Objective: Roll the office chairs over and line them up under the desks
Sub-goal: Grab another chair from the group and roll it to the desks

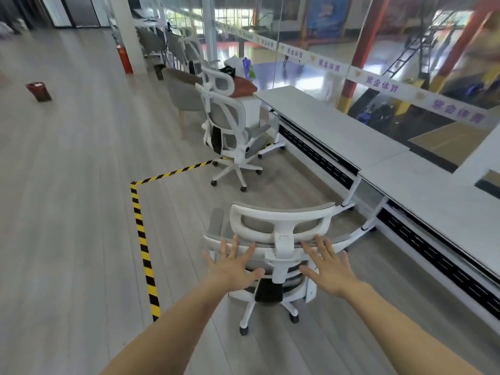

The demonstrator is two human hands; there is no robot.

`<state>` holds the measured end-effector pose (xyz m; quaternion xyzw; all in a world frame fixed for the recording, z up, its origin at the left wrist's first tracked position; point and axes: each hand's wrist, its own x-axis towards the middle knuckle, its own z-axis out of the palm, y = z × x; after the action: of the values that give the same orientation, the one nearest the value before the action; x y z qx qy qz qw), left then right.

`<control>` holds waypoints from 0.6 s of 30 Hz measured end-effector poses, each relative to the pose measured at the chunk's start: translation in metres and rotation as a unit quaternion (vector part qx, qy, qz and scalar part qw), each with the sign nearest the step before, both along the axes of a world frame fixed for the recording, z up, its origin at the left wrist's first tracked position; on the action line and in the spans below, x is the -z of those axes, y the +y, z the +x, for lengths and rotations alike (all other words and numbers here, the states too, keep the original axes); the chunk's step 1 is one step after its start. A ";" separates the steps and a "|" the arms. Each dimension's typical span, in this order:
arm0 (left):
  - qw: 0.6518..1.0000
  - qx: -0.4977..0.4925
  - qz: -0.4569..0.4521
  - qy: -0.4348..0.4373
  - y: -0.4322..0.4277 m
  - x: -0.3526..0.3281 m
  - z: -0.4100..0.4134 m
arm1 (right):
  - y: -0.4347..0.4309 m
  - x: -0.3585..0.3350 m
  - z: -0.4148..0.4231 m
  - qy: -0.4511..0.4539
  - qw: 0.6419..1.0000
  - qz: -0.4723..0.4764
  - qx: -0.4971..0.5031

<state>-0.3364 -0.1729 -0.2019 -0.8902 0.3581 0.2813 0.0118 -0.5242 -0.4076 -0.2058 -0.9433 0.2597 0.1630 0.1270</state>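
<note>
Now | chair [281, 212] upright, its back facing person | left hand [232, 269], right hand [331, 269]: fingers [234, 243] spread at chair back

A pale grey plank floor [67, 185] runs the length of an open office, crossed by a corner of yellow-and-black tape [140, 226]. A white pillar [127, 28] stands at the far end with a red fire extinguisher [124, 59] at its foot, and a small red bin [39, 91] sits alone at left. Along the right, a glass wall [405, 36] carries a white strip [378, 83] of purple lettering and looks onto a bright hall.
</note>
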 end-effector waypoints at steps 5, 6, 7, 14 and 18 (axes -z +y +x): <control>1.000 0.000 0.010 0.009 -0.044 -0.008 0.088 | -0.035 0.000 0.078 0.006 0.999 -0.014 0.041; 1.000 0.003 0.007 0.008 -0.053 -0.007 0.106 | -0.042 0.001 0.095 0.004 0.999 -0.004 0.047; 1.000 0.009 0.004 0.002 -0.063 -0.007 0.125 | -0.051 0.002 0.112 0.001 0.999 0.007 0.052; 0.998 0.024 -0.030 -0.039 -0.142 0.001 0.249 | -0.121 0.018 0.229 -0.038 0.996 0.024 0.078; 0.997 0.037 -0.019 -0.067 -0.193 -0.006 0.319 | -0.167 0.021 0.298 -0.045 0.995 0.022 0.086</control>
<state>-0.0176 -0.3661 -0.1962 -0.8934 0.3942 0.2135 0.0289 -0.2266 -0.5749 -0.2268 -0.9207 0.3306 0.1147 0.1732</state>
